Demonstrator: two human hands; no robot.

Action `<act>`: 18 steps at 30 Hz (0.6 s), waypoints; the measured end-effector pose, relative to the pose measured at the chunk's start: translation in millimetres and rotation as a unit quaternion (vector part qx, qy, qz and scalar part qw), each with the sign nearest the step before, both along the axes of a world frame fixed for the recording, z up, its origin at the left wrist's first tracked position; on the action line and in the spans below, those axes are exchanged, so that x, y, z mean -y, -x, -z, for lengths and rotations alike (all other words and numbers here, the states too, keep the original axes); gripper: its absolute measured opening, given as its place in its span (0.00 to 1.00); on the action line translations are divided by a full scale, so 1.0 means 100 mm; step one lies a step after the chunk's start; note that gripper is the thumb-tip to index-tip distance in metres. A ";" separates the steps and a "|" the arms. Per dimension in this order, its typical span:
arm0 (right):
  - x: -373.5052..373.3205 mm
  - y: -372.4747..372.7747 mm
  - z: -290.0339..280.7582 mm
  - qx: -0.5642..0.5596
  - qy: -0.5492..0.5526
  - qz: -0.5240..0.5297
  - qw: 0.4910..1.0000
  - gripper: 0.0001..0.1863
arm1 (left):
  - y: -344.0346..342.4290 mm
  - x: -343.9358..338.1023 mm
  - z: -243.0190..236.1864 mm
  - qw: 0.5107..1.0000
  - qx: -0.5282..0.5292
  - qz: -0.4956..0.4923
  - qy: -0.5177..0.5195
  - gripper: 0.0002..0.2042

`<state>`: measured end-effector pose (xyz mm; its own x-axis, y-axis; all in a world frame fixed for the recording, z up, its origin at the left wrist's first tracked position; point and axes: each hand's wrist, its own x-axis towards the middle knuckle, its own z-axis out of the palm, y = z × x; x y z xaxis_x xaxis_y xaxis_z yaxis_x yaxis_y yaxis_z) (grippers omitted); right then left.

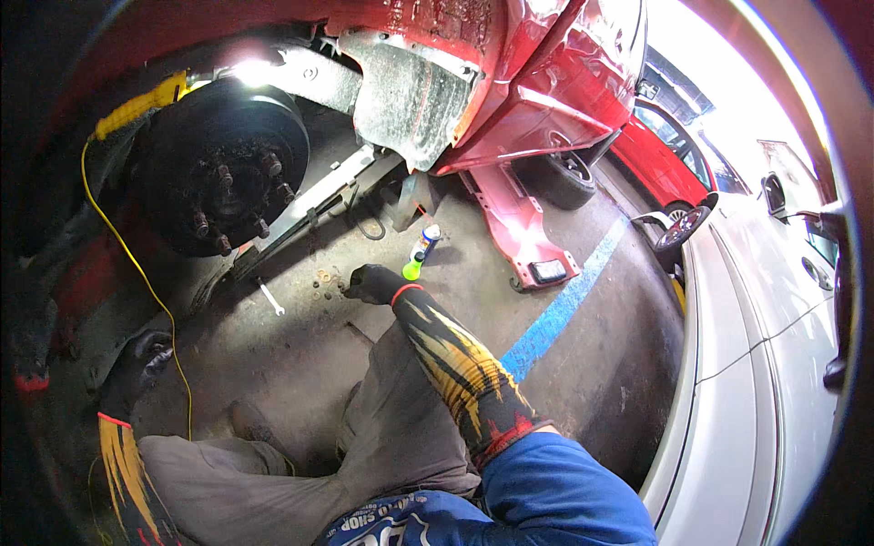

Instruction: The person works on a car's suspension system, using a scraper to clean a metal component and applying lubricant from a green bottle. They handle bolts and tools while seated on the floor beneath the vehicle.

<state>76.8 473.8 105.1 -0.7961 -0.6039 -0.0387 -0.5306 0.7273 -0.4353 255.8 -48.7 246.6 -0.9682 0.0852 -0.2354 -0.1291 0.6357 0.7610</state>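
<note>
My right hand (pixel 371 284), in a black glove, reaches toward several small nuts (pixel 323 284) on the floor, fingers curled; anything in them is hidden. Just right of it stands a small bottle (pixel 421 255) with a bright green lower part. My left hand (pixel 146 359), also black-gloved, is low at the left with fingers curled, its contents unclear. Above both hands is a dark wheel hub (pixel 228 182) with bare studs, lit by a yellow-bodied work lamp (pixel 146 100) with a yellow cord. A wrench (pixel 271 298) lies below the hub.
A raised red car body (pixel 537 109) hangs overhead. A metal jack arm (pixel 332 187) runs below it. A red floor jack (pixel 519 232) and a tire (pixel 555 187) are behind. A white car (pixel 746 382) stands close at right, beside a blue floor line (pixel 564 300). Another red car (pixel 655 164) is beyond.
</note>
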 end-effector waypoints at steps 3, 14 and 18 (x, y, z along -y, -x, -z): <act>-0.06 0.13 0.22 0.031 -0.017 0.009 0.999 0.23 | -0.02 0.08 0.08 1.000 -0.001 0.023 -0.002 0.14; 0.42 -0.55 0.55 -0.074 -0.303 -0.165 0.936 0.19 | 0.19 0.06 0.25 0.995 0.020 0.086 0.050 0.19; 0.97 -0.93 0.69 -0.008 -0.193 -0.220 0.956 0.22 | 0.18 -0.01 0.29 0.970 -0.105 0.152 0.157 0.22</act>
